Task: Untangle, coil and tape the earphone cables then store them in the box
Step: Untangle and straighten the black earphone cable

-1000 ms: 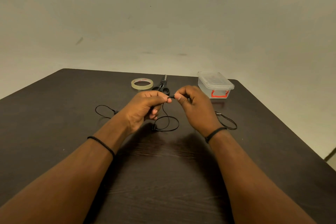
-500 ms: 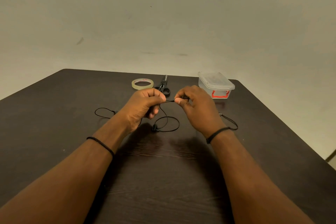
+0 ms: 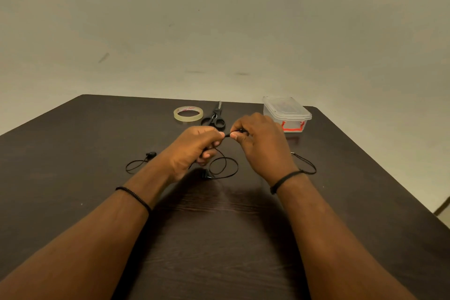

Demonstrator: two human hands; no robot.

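A thin black earphone cable (image 3: 224, 165) is held above the dark wooden table (image 3: 73, 165), a short stretch of it pulled taut between the two hands. One end of that stretch is pinched by the curled fingers and thumb of the left hand (image 3: 194, 151), the other by the thumb and forefinger of the right hand (image 3: 261, 143). Below the hands, the cable is seen dropping into a loose loop that lies on the table, with an earbud (image 3: 207, 175) at its near edge. A further loop with a second earbud (image 3: 151, 154) is laid out to the left, and another strand (image 3: 305, 164) is visible just right of the right wrist. Beyond the hands, a roll of clear tape (image 3: 188, 114) and black scissors (image 3: 214, 118) are placed side by side. To their right, near the far corner, a clear plastic box (image 3: 287, 112) with a red latch is set with its lid on.
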